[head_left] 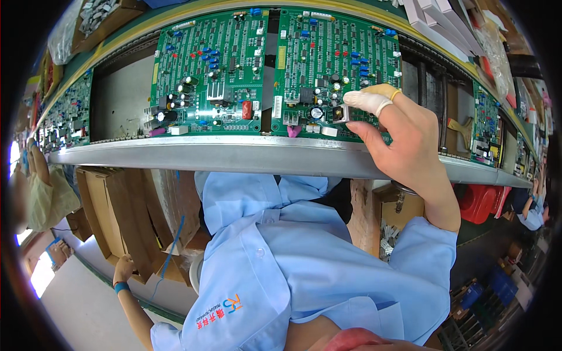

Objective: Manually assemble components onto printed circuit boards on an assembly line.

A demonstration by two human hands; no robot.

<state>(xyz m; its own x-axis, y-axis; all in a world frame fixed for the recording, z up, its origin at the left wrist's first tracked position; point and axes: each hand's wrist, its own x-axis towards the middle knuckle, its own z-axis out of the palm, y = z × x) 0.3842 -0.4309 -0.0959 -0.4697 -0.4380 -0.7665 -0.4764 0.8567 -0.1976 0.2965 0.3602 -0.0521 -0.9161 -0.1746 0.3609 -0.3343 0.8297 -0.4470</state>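
Over the lower middle of the right-hand green circuit board (374,64), my right hand (404,126) pinches a small block-shaped component (339,114) with a dark face and pale sides. Thumb and finger close on it from its right. White and yellowish finger cots cover some fingertips. The component is at the board's surface, but whether it is seated I cannot tell. Low on the left, my left hand (124,268) reaches to a brown cardboard box (126,205); its fingers are partly hidden there. Left of the first board lies a second green circuit board (237,35), bearing a finned silver heat sink (217,91).
A metal rail (234,153) runs along the near edge of the line. More populated boards (70,114) lie further along both sides. Boxes of metal parts (96,14) stand beyond the line. A red plastic container (477,203) is below the right side. Other people work at both ends.
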